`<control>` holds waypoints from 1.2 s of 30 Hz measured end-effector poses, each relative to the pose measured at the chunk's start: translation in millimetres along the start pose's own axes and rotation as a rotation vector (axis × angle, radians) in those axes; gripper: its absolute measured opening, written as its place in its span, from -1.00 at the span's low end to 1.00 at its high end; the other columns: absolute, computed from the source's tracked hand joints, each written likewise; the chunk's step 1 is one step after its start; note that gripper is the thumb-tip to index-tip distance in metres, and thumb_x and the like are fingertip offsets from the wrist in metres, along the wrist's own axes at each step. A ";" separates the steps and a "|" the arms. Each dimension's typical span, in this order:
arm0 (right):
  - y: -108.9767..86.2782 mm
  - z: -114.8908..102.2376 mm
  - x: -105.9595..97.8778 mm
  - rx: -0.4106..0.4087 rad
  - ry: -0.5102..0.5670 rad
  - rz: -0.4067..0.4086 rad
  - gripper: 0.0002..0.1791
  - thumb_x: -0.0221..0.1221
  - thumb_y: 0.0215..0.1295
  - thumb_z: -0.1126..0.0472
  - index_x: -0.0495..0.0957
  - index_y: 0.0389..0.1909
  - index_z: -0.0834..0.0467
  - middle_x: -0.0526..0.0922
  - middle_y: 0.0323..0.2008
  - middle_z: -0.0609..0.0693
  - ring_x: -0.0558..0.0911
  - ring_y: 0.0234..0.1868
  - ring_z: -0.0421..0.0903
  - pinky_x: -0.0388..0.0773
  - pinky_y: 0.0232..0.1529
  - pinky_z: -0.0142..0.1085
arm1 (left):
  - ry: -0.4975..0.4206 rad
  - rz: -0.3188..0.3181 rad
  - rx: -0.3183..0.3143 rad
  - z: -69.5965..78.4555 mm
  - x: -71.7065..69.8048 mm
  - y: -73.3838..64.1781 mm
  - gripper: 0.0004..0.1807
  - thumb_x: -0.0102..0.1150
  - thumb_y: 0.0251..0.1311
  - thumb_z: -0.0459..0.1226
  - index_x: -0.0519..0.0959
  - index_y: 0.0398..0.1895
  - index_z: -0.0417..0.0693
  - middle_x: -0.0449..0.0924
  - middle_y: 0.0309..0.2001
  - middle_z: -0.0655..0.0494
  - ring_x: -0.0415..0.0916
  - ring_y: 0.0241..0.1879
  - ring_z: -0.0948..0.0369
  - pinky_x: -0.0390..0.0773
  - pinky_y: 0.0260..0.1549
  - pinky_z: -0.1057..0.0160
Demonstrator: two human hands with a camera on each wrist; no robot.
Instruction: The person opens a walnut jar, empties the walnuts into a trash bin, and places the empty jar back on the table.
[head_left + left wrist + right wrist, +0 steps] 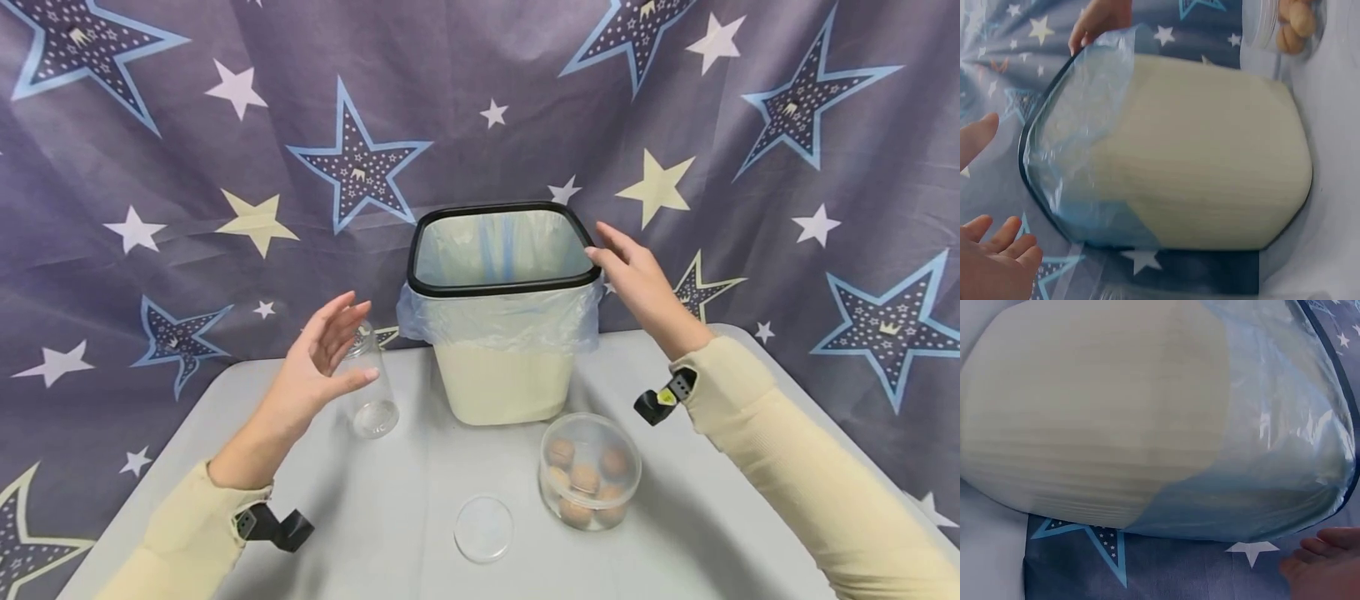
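Observation:
A cream waste bin (510,383) stands upright on the table. Its black rim (502,290) holds a light blue plastic bag (517,321) that lines the inside and hangs over the outside. At the rim's right corner are the fingertips of my right hand (641,279), fingers fairly straight. My left hand (322,358) is raised left of the bin, apart from it, with fingers spread and thumb away from them. Behind the left hand, a clear bottle (377,417) stands on the table, its upper part partly covered by the fingers.
Right of centre sits a clear round tub (628,492) with several brown, walnut-like balls inside. A thin clear disc (483,529) lies flat on the grey table (405,500) near the front. Behind the table hangs a dark star-patterned cloth (465,158).

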State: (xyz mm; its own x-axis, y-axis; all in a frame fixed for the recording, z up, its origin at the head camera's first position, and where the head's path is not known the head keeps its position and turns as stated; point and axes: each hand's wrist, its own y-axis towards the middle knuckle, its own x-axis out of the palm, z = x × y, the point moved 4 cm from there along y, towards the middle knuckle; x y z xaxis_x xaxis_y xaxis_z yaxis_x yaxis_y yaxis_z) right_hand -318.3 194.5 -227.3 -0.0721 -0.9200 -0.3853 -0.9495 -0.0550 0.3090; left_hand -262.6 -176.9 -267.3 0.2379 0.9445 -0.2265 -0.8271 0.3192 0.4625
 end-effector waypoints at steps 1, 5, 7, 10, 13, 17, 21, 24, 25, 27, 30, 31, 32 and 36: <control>-3.0 1.4 -1.3 -0.006 -0.005 -0.006 -0.33 -0.05 0.39 -0.03 0.05 0.45 0.07 0.08 0.45 0.00 0.08 0.44 -0.06 0.09 0.38 -0.11 | 0.000 -0.009 0.002 -0.2 2.8 -0.8 -0.04 0.25 -0.05 -0.62 0.06 0.43 -0.03 0.20 0.37 0.02 0.14 0.35 0.25 0.15 0.27 0.44; -15.4 8.3 -7.3 -0.032 -0.051 -0.016 -0.33 -0.06 0.41 -0.04 0.04 0.45 0.09 0.08 0.44 0.04 0.10 0.43 0.00 0.09 0.37 -0.05 | -0.012 -0.059 0.019 -1.8 14.3 -4.7 -0.03 0.27 -0.05 -0.60 0.03 0.44 -0.08 0.15 0.39 -0.10 0.14 0.35 0.28 0.16 0.26 0.44; -20.9 13.3 -10.4 -0.038 -0.062 -0.021 -0.34 -0.08 0.42 -0.04 0.04 0.45 0.10 0.08 0.44 0.07 0.10 0.43 0.03 0.08 0.37 -0.02 | -0.026 -0.080 0.023 -3.8 19.5 -7.0 -0.03 0.27 -0.05 -0.60 0.02 0.44 -0.12 0.15 0.39 -0.11 0.15 0.34 0.30 0.16 0.26 0.44; -29.7 22.1 -14.1 -0.038 -0.055 -0.040 -0.33 -0.08 0.43 -0.05 0.04 0.45 0.12 0.08 0.44 0.07 0.09 0.43 0.04 0.05 0.38 -0.02 | -0.047 -0.102 0.025 -7.6 26.5 -10.9 -0.02 0.28 -0.06 -0.60 0.02 0.44 -0.12 0.13 0.39 -0.14 0.14 0.35 0.32 0.17 0.26 0.43; -39.6 32.1 -16.3 -0.045 -0.031 -0.072 -0.33 -0.07 0.44 -0.03 0.03 0.45 0.17 0.08 0.44 0.10 0.08 0.43 0.04 0.03 0.38 -0.02 | -0.060 -0.122 0.035 -10.7 33.4 -15.6 -0.02 0.28 -0.07 -0.60 0.03 0.44 -0.14 0.13 0.39 -0.16 0.13 0.35 0.32 0.19 0.26 0.41; -52.9 45.8 -17.6 -0.053 -0.020 -0.104 -0.33 -0.05 0.44 0.01 0.03 0.44 0.22 0.07 0.44 0.13 0.12 0.41 0.09 0.07 0.36 0.01 | -0.069 -0.144 0.064 -12.4 43.7 -22.8 -0.03 0.29 -0.08 -0.60 0.02 0.43 -0.22 0.21 0.37 -0.05 0.15 0.34 0.30 0.23 0.24 0.39; -65.9 59.0 -17.1 -0.086 -0.059 -0.114 -0.37 -0.01 0.43 0.11 0.08 0.41 0.27 0.10 0.41 0.21 0.17 0.38 0.15 0.10 0.34 0.03 | -0.088 -0.146 0.082 -16.6 52.3 -30.9 -0.04 0.29 -0.08 -0.61 0.04 0.42 -0.23 0.26 0.34 0.04 0.18 0.33 0.30 0.28 0.21 0.39; -75.5 70.1 -15.9 -0.129 -0.095 -0.116 -0.39 0.03 0.39 0.20 0.13 0.39 0.31 0.16 0.38 0.27 0.16 0.37 0.20 0.11 0.37 -0.23 | -0.104 -0.146 0.076 -24.1 56.3 -36.7 -0.06 0.28 -0.07 -0.60 0.02 0.40 -0.31 0.26 0.34 -0.05 0.20 0.32 0.30 0.29 0.20 0.40; -78.5 73.9 -15.5 -0.148 -0.099 -0.117 -0.39 0.05 0.38 0.22 0.14 0.38 0.32 0.17 0.37 0.29 0.14 0.38 0.21 0.09 0.36 -0.35 | -0.108 -0.146 0.067 -27.1 57.7 -38.1 -0.07 0.28 -0.07 -0.59 0.02 0.40 -0.33 0.26 0.34 -0.08 0.21 0.32 0.31 0.29 0.20 0.40; -84.7 80.7 -15.2 -0.177 -0.108 -0.122 -0.38 0.08 0.35 0.26 0.15 0.36 0.34 0.19 0.36 0.30 0.15 0.37 0.23 0.08 0.29 -0.58 | -0.116 -0.151 0.046 -32.9 61.2 -40.2 -0.07 0.29 -0.05 -0.57 0.01 0.40 -0.34 0.25 0.34 -0.11 0.21 0.32 0.32 0.29 0.20 0.40; -94.9 88.8 -15.6 -0.215 -0.069 -0.144 -0.38 0.10 0.31 0.33 0.16 0.35 0.37 0.21 0.33 0.33 0.20 0.38 0.07 0.08 0.19 -0.72 | -0.120 -0.162 0.013 -40.3 68.6 -41.7 -0.06 0.31 -0.05 -0.54 0.00 0.40 -0.32 0.22 0.35 -0.18 0.20 0.32 0.33 0.28 0.20 0.41; -98.3 91.2 -15.6 -0.222 -0.041 -0.157 -0.39 0.09 0.31 0.35 0.16 0.35 0.38 0.21 0.33 0.35 0.21 0.38 -0.03 0.09 0.19 -0.70 | -0.121 -0.167 0.004 -42.4 71.6 -42.2 -0.05 0.31 -0.05 -0.53 0.00 0.41 -0.31 0.20 0.35 -0.21 0.19 0.32 0.33 0.28 0.20 0.41; -101.6 93.6 -15.6 -0.227 -0.011 -0.171 -0.39 0.08 0.31 0.37 0.15 0.34 0.39 0.21 0.33 0.35 0.23 0.37 -0.14 0.11 0.19 -0.69 | -0.122 -0.174 -0.003 -44.4 74.7 -42.7 -0.05 0.32 -0.05 -0.52 0.01 0.41 -0.30 0.18 0.35 -0.28 0.19 0.32 0.33 0.27 0.20 0.41; -112.8 101.9 -13.8 -0.256 0.123 -0.223 -0.40 0.01 0.29 0.46 0.10 0.34 0.45 0.29 0.34 0.08 0.26 0.30 -0.40 0.18 0.20 -0.62 | -0.128 -0.200 -0.023 -51.8 88.4 -45.7 -0.05 0.35 -0.06 -0.48 0.02 0.40 -0.30 0.13 0.33 -0.39 0.20 0.31 0.32 0.28 0.20 0.38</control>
State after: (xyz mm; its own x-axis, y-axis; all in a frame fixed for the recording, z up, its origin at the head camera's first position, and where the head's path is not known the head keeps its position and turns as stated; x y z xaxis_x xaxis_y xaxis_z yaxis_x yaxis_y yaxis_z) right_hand -241.3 252.9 -345.4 0.1800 -0.9133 -0.3652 -0.8294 -0.3406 0.4429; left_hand -230.2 -112.0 -352.9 0.4597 0.8651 -0.2010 -0.7680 0.5008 0.3991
